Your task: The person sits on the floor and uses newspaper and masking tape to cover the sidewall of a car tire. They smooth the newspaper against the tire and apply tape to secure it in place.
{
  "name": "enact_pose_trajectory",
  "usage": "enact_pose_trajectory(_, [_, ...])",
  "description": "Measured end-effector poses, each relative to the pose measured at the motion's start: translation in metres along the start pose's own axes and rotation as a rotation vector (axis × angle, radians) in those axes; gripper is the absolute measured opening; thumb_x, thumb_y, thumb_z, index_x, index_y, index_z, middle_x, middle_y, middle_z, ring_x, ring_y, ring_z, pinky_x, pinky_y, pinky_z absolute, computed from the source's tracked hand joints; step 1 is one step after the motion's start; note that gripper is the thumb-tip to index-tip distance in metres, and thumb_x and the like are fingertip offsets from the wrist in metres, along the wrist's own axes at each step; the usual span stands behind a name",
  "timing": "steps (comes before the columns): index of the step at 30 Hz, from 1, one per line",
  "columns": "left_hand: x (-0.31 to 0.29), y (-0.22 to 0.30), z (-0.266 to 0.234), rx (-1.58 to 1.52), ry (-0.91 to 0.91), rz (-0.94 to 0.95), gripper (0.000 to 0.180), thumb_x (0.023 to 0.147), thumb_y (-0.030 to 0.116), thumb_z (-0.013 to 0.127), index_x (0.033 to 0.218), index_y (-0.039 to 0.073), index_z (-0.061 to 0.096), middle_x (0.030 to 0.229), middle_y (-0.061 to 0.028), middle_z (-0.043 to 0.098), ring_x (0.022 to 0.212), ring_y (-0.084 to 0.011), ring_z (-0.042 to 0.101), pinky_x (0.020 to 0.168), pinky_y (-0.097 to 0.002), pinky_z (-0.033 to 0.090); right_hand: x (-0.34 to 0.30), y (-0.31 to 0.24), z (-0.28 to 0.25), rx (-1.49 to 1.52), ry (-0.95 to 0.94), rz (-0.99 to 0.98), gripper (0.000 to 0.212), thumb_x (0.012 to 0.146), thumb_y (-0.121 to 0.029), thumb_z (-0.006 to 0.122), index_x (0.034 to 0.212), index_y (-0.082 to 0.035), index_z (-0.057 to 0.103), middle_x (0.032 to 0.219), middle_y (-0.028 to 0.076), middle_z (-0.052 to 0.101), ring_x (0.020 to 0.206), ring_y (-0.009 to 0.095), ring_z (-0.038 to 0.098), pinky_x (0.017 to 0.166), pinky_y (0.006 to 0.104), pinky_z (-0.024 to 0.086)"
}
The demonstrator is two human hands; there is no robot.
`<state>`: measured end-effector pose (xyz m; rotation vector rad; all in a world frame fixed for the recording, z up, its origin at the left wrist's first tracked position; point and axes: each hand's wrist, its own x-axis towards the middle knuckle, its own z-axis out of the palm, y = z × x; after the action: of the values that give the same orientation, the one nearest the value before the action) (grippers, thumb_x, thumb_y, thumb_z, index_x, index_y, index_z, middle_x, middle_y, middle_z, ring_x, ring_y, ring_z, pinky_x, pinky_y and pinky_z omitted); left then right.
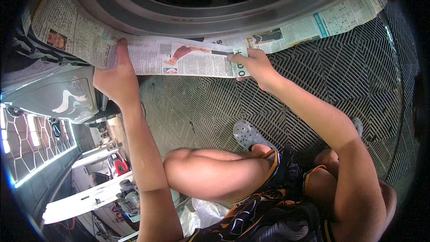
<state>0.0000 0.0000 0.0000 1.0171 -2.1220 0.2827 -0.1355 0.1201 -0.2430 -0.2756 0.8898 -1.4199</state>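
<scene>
A folded strip of newspaper [197, 65] stretches between my two hands, just below a dark wheel rim [188, 16]. My left hand [117, 80] presses its left end, thumb on top and the fingers hidden behind. At the other end, my right hand [257, 66] pinches the paper between thumb and fingers. More newspaper [74, 29] covers the tyre's left side, where some black tread [42, 47] shows. Another newspaper sheet [309, 29] runs along the rim's lower right edge, partly overlapped by the held strip.
Dark ribbed floor mats [309, 67] spread beneath the wheel. A grey body panel [67, 94] stands at the left. Beyond it are a white worktop [71, 206] and a red item [118, 165]. My grey clog [251, 133] and a white plastic bag [201, 215] lie below.
</scene>
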Motion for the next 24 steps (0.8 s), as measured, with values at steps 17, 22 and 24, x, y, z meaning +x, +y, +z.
enact_pose_trajectory(17, [0.000, 0.004, 0.006, 0.074, 0.052, -0.014, 0.032, 0.084, 0.020, 0.081, 0.091, -0.010, 0.075, 0.085, -0.0164, 0.078, 0.076, -0.0246, 0.076, 0.073, -0.0352, 0.055, 0.007, -0.021, 0.012, -0.017, 0.067, -0.050, 0.036, 0.095, -0.021, 0.069, 0.121, 0.004, 0.066, 0.110, 0.015, 0.072, 0.092, 0.020, 0.071, 0.062, 0.0287, 0.060])
enact_pose_trajectory(22, [0.000, 0.000, 0.004, 0.010, 0.073, 0.003, 0.033, 0.084, 0.021, 0.081, 0.091, -0.011, 0.075, 0.085, -0.0167, 0.078, 0.075, -0.0239, 0.075, 0.073, -0.0348, 0.055, 0.011, -0.026, 0.011, -0.003, 0.127, -0.108, 0.036, 0.095, -0.019, 0.068, 0.121, 0.006, 0.064, 0.109, 0.014, 0.071, 0.094, 0.021, 0.070, 0.063, 0.0298, 0.060])
enact_pose_trajectory(24, [-0.001, -0.001, 0.005, 0.002, 0.066, -0.002, 0.033, 0.085, 0.020, 0.081, 0.092, -0.011, 0.075, 0.086, -0.0168, 0.078, 0.075, -0.0239, 0.075, 0.073, -0.0348, 0.055, 0.013, -0.027, 0.011, 0.011, 0.129, -0.104, 0.036, 0.095, -0.019, 0.068, 0.121, 0.006, 0.064, 0.110, 0.014, 0.071, 0.095, 0.021, 0.070, 0.064, 0.0299, 0.060])
